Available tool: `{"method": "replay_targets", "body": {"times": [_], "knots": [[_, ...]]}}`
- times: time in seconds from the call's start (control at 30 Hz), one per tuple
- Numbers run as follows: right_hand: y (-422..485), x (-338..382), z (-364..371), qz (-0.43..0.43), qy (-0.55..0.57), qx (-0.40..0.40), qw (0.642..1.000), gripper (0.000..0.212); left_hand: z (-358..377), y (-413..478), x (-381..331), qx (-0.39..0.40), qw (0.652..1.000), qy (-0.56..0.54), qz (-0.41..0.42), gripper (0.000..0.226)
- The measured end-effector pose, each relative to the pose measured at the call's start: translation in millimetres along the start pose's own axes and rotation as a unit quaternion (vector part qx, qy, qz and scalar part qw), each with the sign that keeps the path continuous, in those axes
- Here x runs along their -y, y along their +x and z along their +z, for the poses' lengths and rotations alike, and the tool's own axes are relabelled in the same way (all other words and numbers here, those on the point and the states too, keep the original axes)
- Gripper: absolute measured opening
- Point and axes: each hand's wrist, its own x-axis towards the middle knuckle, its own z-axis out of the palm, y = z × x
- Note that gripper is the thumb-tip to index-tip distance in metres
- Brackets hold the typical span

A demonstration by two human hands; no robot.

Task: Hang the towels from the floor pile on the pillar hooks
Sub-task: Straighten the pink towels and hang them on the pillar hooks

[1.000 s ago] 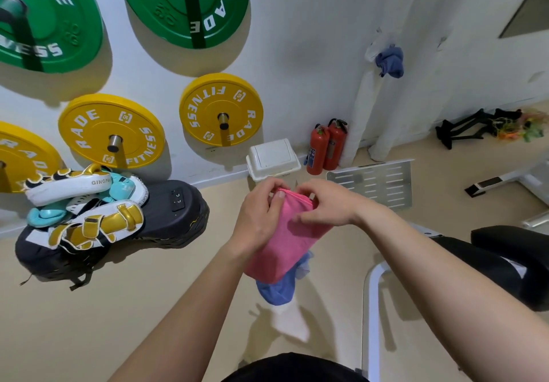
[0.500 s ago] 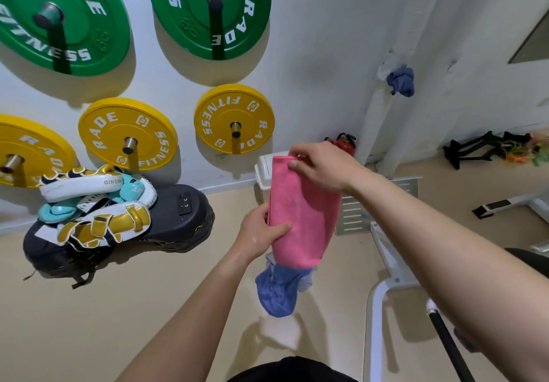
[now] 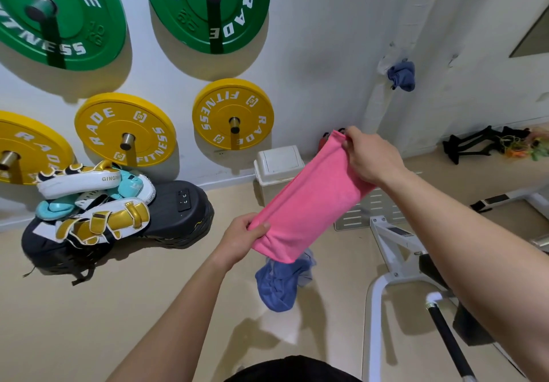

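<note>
A pink towel (image 3: 309,206) is stretched at a slant between my hands. My right hand (image 3: 370,157) pinches its upper corner, and my left hand (image 3: 242,237) grips its lower end. Below it a blue towel (image 3: 277,285) lies crumpled on the beige floor with a pale cloth beside it. Another blue towel (image 3: 401,75) hangs from a hook on the white pillar (image 3: 383,105) at the upper right.
Green and yellow weight plates (image 3: 231,114) hang on the wall. Boxing pads (image 3: 92,200) sit on a black cushion at left. A white bin (image 3: 279,163) stands by the wall. A white bench frame (image 3: 395,242) and a black bar (image 3: 448,343) stand at right.
My right hand has drawn the towel's top corner up and right while my left hand slid to its lower end, so the towel went from hanging upright to stretched at a slant.
</note>
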Motion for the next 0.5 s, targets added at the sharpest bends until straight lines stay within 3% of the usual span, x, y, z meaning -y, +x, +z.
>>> {"method": "replay_targets", "body": {"times": [0.1, 0.23, 0.37, 0.5], "knots": [[-5.4, -4.5, 9.8, 0.016, 0.0, -0.003, 1.0, 0.021, -1.7, 1.5, 1.6, -0.017, 1.0, 0.011, 0.002, 0.025], [-8.4, -8.8, 15.6, 0.033, -0.011, -0.014, 0.999, 0.025, 0.9, 2.8, 5.3, -0.022, 0.999, -0.027, -0.001, 0.01], [-9.0, -20.1, 15.5, 0.046, -0.044, -0.024, 0.998, 0.021, -2.1, 3.9, 12.4, -0.003, 0.999, -0.046, -0.013, 0.026], [-11.1, -25.1, 25.5, 0.057, -0.053, -0.006, 0.997, 0.015, -11.4, 11.1, 17.2, -0.098, 0.994, -0.056, -0.009, 0.01]]}}
